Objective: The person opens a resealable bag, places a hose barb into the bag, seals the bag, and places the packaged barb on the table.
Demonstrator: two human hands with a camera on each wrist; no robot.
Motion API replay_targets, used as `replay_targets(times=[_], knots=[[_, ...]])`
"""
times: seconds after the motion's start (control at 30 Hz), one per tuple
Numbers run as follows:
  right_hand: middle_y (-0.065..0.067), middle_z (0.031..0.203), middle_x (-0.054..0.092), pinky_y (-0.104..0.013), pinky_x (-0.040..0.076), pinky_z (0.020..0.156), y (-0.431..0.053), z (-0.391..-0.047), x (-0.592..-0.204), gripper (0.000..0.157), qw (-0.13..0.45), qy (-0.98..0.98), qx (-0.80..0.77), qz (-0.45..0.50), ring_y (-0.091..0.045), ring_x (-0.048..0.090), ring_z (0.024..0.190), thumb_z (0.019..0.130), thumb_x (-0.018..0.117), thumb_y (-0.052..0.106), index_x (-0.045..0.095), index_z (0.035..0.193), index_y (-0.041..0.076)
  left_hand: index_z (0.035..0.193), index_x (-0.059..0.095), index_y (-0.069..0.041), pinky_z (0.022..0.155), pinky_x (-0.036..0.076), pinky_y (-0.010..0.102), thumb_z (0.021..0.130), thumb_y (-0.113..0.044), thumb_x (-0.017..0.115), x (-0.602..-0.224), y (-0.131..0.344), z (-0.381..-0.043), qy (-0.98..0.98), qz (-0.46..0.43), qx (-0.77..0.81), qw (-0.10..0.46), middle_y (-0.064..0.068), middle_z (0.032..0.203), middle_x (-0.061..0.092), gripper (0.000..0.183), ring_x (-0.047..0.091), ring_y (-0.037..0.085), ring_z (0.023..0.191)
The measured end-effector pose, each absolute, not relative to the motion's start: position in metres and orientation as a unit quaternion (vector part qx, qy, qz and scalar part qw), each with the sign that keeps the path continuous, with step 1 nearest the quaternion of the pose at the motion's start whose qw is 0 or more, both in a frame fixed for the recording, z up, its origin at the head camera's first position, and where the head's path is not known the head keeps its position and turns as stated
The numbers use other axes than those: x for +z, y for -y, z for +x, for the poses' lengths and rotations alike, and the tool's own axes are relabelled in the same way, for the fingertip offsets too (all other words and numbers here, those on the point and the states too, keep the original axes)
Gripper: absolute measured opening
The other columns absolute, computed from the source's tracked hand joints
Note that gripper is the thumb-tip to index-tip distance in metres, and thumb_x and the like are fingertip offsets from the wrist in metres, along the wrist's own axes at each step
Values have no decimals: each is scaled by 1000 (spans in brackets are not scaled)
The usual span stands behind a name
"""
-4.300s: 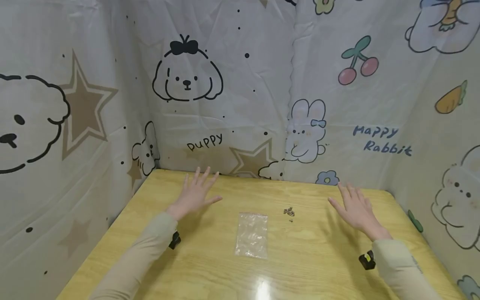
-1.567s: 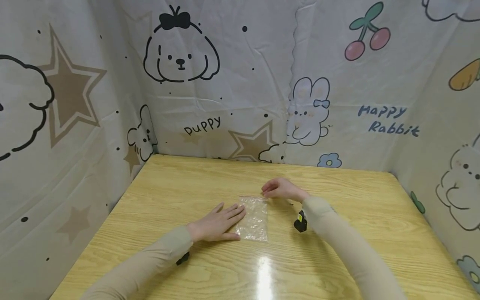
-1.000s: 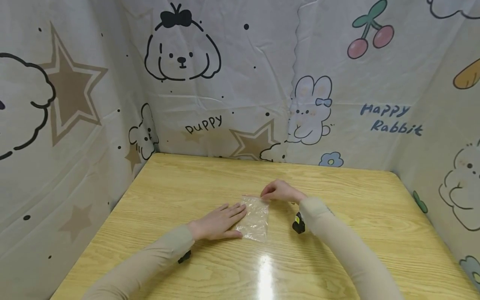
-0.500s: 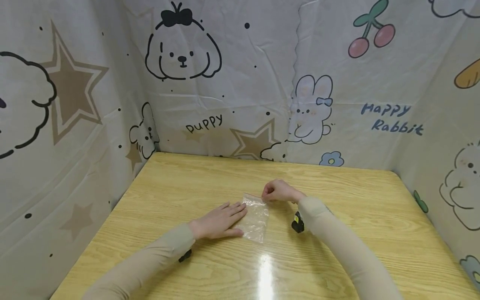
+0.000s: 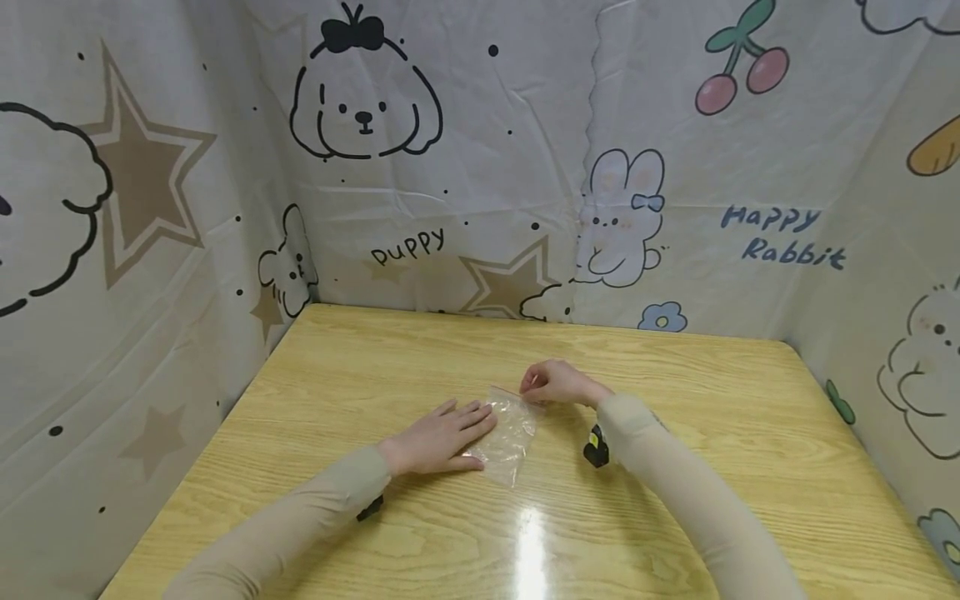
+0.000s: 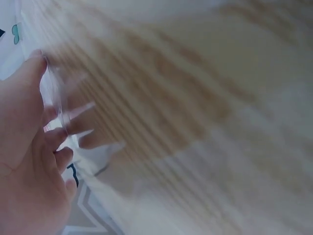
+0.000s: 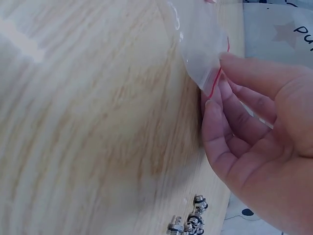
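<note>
A clear zip-lock bag (image 5: 506, 437) with a red line along its top edge lies on the wooden table, turned slightly askew. My left hand (image 5: 438, 440) rests flat on the bag's left side, its fingers straight. At the bag's top right corner, my right hand (image 5: 558, 383) pinches the rim between curled fingers and thumb. The right wrist view shows the bag (image 7: 200, 44) with its red strip at the fingertips. Near that hand sit several small metal screw-like pieces (image 7: 193, 218) in a little pile; the right arm mostly hides them in the head view.
The light wood table (image 5: 360, 358) fills the space before me. Fabric curtains (image 5: 480, 167) printed with cartoon animals stand along its back and both sides. A bright light reflection lies on the table's near part.
Both hands have come in from the sides to the bag. The left hand settled on it, the right took its top corner, and the bag has turned a little clockwise.
</note>
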State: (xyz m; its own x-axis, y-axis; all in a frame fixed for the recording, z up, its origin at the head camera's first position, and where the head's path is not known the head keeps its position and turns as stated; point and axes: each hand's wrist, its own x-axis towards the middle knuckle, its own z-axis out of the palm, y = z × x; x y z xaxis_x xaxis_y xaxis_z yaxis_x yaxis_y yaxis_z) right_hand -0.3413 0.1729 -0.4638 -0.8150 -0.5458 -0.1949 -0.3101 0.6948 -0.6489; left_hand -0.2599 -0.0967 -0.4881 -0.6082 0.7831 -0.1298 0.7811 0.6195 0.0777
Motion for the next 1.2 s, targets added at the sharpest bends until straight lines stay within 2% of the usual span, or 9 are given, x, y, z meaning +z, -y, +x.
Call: replay_targets(times=[0.47, 0.8, 1.07, 1.2], knots=[[-3, 86, 71, -21, 50, 67, -176, -334, -464, 11, 204, -896, -297, -259, -7, 57, 71, 93, 67, 15, 71, 98, 7, 157, 28, -16, 124, 18, 56, 98, -55, 51, -481, 103, -271, -884, 453, 25, 110, 6, 165, 25, 75, 21, 30, 154], [-3, 84, 71, -22, 50, 69, -180, -328, -465, 9, 207, -897, -295, -255, -8, 59, 72, 92, 68, 15, 72, 93, 7, 156, 32, -15, 126, 19, 49, 97, -58, 49, -479, 101, -270, -894, 439, 9, 92, 7, 164, 27, 75, 20, 29, 154], [-1, 83, 71, -23, 52, 71, -181, -321, -467, 10, 207, -901, -299, -235, -9, 61, 74, 92, 69, 19, 72, 94, 9, 156, 31, -14, 124, 22, 52, 96, -60, 49, -480, 103, -268, -889, 452, -19, 72, 8, 164, 27, 77, 23, 29, 153], [0, 82, 70, -23, 50, 67, -183, -317, -465, 9, 203, -904, -293, -234, -9, 59, 72, 91, 70, 18, 72, 92, 9, 155, 32, -12, 123, 24, 53, 96, -58, 51, -481, 106, -270, -891, 450, -24, 59, 9, 163, 29, 77, 25, 30, 153]])
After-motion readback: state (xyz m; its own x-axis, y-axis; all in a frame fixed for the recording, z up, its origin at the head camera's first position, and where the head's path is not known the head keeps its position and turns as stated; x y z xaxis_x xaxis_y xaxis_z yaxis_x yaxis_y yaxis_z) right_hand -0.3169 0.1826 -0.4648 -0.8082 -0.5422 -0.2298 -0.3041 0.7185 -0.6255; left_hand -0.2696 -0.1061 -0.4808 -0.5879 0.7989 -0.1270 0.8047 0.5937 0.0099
